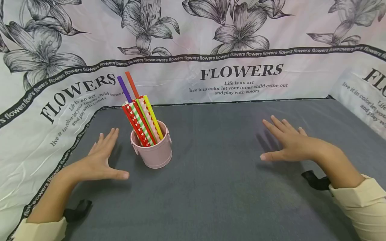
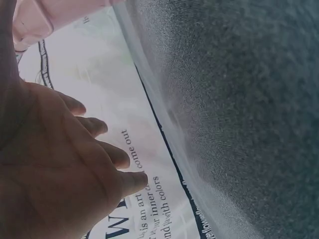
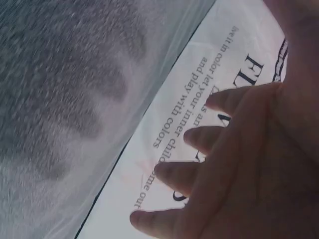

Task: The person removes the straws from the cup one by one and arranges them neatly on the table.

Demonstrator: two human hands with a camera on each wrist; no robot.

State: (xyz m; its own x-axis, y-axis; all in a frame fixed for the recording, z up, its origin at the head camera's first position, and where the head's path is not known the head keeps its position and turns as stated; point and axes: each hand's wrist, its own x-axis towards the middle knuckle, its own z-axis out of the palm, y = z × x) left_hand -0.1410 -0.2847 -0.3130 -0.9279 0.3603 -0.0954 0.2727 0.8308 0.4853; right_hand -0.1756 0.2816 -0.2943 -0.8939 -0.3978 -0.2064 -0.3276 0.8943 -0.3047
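A small pink bucket (image 1: 155,155) stands upright on the dark grey tabletop, left of the middle. Several paper straws (image 1: 144,122) lean in it, among them red, green-striped, pink and yellow ones; a purple straw (image 1: 124,88) and an orange straw (image 1: 132,83) stick up higher. Just left of the bucket, my left hand (image 1: 98,162) is held with fingers spread and thumb out, touching nothing. Part of the bucket (image 2: 37,20) also shows in the left wrist view. Far to the right, my right hand (image 1: 289,144) hovers over the table with fingers extended and holds nothing.
The grey tabletop (image 1: 217,174) spreads between and in front of the hands. Behind and along both sides hangs a white flower-printed cloth (image 1: 181,78) with black lettering. A black strap (image 1: 316,180) hangs at the right wrist, another black strap (image 1: 77,211) at the left.
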